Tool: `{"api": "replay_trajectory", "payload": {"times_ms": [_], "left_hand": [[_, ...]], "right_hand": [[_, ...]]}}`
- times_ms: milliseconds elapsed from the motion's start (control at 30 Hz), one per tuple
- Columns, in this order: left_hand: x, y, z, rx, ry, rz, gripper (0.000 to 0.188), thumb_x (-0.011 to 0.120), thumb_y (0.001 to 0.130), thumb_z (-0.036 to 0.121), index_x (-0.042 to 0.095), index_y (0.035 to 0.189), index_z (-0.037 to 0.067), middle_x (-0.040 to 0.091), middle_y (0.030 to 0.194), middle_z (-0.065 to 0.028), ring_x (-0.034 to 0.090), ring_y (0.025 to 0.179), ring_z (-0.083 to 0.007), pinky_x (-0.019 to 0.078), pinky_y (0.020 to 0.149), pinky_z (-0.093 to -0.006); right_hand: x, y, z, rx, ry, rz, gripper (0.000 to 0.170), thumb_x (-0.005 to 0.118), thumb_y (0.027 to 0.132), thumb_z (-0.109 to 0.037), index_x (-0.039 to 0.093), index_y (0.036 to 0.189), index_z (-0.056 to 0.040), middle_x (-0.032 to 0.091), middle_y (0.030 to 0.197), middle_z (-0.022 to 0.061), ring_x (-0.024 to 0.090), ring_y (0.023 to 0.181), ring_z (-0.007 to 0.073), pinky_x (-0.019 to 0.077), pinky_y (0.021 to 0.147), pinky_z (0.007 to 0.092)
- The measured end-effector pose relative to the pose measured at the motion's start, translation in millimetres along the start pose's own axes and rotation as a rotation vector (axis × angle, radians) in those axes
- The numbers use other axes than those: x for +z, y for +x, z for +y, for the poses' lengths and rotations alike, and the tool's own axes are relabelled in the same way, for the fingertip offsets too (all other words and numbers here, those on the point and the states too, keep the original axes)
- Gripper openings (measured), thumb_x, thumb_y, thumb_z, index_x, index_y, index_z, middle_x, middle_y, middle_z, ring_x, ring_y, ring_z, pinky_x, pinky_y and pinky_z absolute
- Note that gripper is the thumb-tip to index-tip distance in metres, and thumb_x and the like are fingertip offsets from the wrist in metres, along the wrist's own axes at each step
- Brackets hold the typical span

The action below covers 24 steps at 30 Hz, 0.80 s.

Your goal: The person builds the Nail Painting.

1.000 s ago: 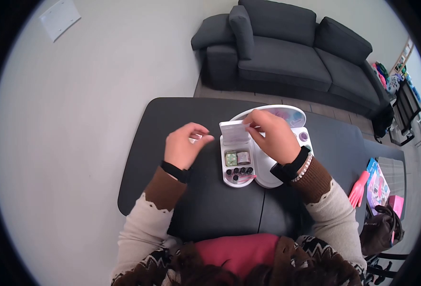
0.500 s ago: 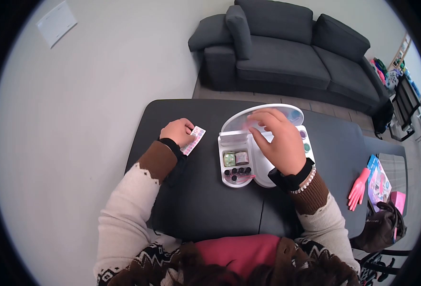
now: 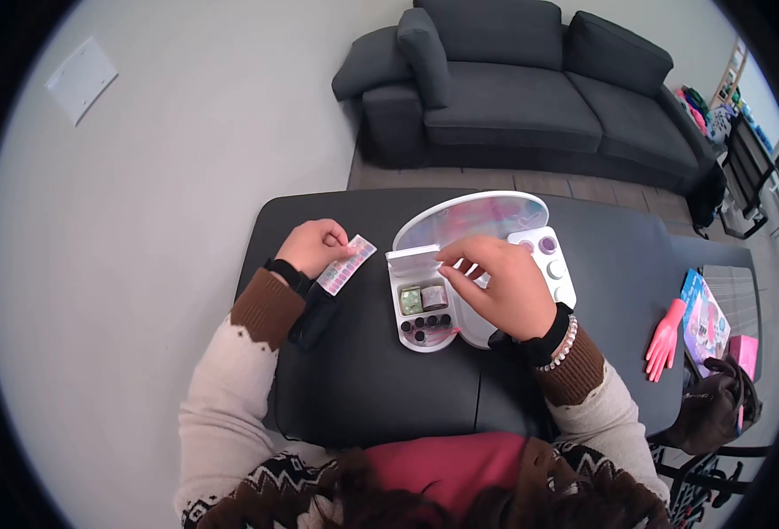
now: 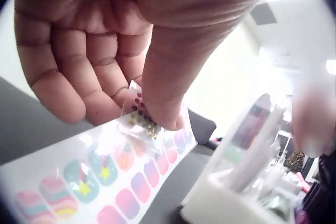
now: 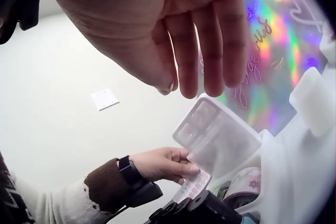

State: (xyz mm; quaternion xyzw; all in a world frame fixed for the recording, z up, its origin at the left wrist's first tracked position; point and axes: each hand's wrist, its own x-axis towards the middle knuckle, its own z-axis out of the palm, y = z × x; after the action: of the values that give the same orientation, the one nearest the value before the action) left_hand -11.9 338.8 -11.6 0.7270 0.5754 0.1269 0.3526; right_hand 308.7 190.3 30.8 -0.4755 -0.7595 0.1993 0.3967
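Between thumb and fingers, my left hand [image 3: 312,247] pinches a nail sticker sheet [image 3: 349,266] printed with pastel nail shapes. In the left wrist view, a small clear bag of red and gold gems [image 4: 140,116] is under the thumb, against the sheet [image 4: 131,195]. To the right stands a white nail kit case [image 3: 398,309] with its big lid [image 3: 482,219] raised. My right hand [image 3: 511,286] hovers over it, fingers loosely extended and holding nothing. Its fingertips are right at the top edge of the raised clear compartment cover [image 5: 218,127].
The case holds two patterned rolls [image 3: 433,298], several black-capped bottles [image 3: 424,324] and small round pots [image 3: 548,245]. At the table's right lie a pink model hand [image 3: 665,339], a colourful box [image 3: 705,317] and a dark bag [image 3: 715,410]. A grey sofa [image 3: 513,106] stands beyond the table [image 3: 372,379].
My left hand has moved left from near the case, and the sticker sheet now shows in it. The compartment cover has left my right fingers, which lifted away and came back to its edge.
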Motion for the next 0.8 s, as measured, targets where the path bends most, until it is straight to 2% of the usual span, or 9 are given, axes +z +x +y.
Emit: {"api": "replay_trajectory", "payload": {"times_ms": [33,100,200,333,433,500,567,633,800], "left_hand": [[-3,-10,11,0.003,0.003,-0.005,0.016,0.085,0.093,0.006,0.071,0.098,0.002,0.078,0.090,-0.0043,0.072,0.082,-0.0093,0.0575,0.076,-0.0259],[-7,-34,37,0.173,-0.328,0.108,0.015,0.085,0.095,0.006,0.073,0.101,0.000,0.079,0.091,-0.0043,0.073,0.082,-0.0083,0.0581,0.078,-0.0241],[4,-80,88,0.265,-0.451,0.137,0.010,0.080,0.098,0.001,0.072,0.103,-0.001,0.080,0.094,-0.0056,0.074,0.085,-0.0080,0.0590,0.081,-0.0234],[38,-104,102,0.363,-0.537,0.161,0.014,0.086,0.093,-0.001,0.074,0.101,0.002,0.080,0.097,-0.0064,0.076,0.089,-0.0106,0.0582,0.082,-0.0249],[48,-98,91,0.366,-0.422,0.282,0.014,0.086,0.093,-0.001,0.075,0.101,0.001,0.081,0.099,-0.0082,0.077,0.089,-0.0116,0.0581,0.082,-0.0255],[50,-92,85,0.315,-0.433,0.271,0.014,0.084,0.094,-0.002,0.075,0.105,0.000,0.082,0.101,-0.0099,0.078,0.089,-0.0127,0.0597,0.083,-0.0252],[55,-85,77,0.215,-0.643,0.172,0.015,0.081,0.096,-0.005,0.075,0.108,-0.002,0.082,0.102,-0.0100,0.079,0.091,-0.0138,0.0626,0.085,-0.0256],[60,-82,74,0.230,-0.634,0.178,0.014,0.080,0.097,-0.005,0.074,0.110,-0.003,0.082,0.103,-0.0103,0.079,0.092,-0.0144,0.0637,0.086,-0.0261],[74,-75,67,0.361,-0.576,0.228,0.014,0.076,0.100,-0.005,0.074,0.113,-0.003,0.082,0.104,-0.0102,0.080,0.095,-0.0152,0.0657,0.088,-0.0287]], "right_hand": [[0,-1,1,0.005,-0.001,0.005,0.017,0.075,0.102,-0.016,0.077,0.115,-0.0066,0.078,0.103,0.0110,0.078,0.088,0.0274,0.0640,0.077,0.0371],[3,-1,1,0.004,0.074,-0.016,0.022,0.077,0.101,-0.016,0.078,0.120,-0.0049,0.080,0.108,0.0129,0.079,0.089,0.0269,0.0652,0.078,0.0359],[11,0,-1,0.024,0.249,0.033,0.024,0.081,0.098,-0.015,0.080,0.119,-0.0029,0.081,0.107,0.0144,0.080,0.089,0.0263,0.0658,0.078,0.0350],[11,-1,-4,0.120,0.360,-0.037,0.020,0.084,0.096,-0.013,0.082,0.113,-0.0021,0.082,0.102,0.0141,0.081,0.088,0.0250,0.0655,0.078,0.0338],[8,0,3,0.081,0.241,0.088,0.014,0.084,0.096,-0.012,0.083,0.105,-0.0026,0.082,0.097,0.0132,0.081,0.086,0.0251,0.0650,0.077,0.0336],[4,1,8,0.060,0.136,0.161,0.012,0.084,0.095,-0.012,0.084,0.105,-0.0036,0.082,0.097,0.0134,0.080,0.083,0.0245,0.0646,0.077,0.0344],[7,0,14,0.025,0.114,0.157,0.010,0.084,0.094,-0.011,0.084,0.102,-0.0056,0.081,0.095,0.0113,0.079,0.084,0.0268,0.0630,0.078,0.0367],[11,0,18,-0.125,-0.163,0.224,0.008,0.084,0.090,-0.010,0.084,0.099,-0.0094,0.080,0.092,0.0078,0.075,0.087,0.0280,0.0605,0.078,0.0389],[17,0,19,-0.159,-0.270,0.278,0.009,0.083,0.087,-0.010,0.083,0.095,-0.0135,0.078,0.090,0.0033,0.071,0.087,0.0262,0.0579,0.076,0.0404]]}}
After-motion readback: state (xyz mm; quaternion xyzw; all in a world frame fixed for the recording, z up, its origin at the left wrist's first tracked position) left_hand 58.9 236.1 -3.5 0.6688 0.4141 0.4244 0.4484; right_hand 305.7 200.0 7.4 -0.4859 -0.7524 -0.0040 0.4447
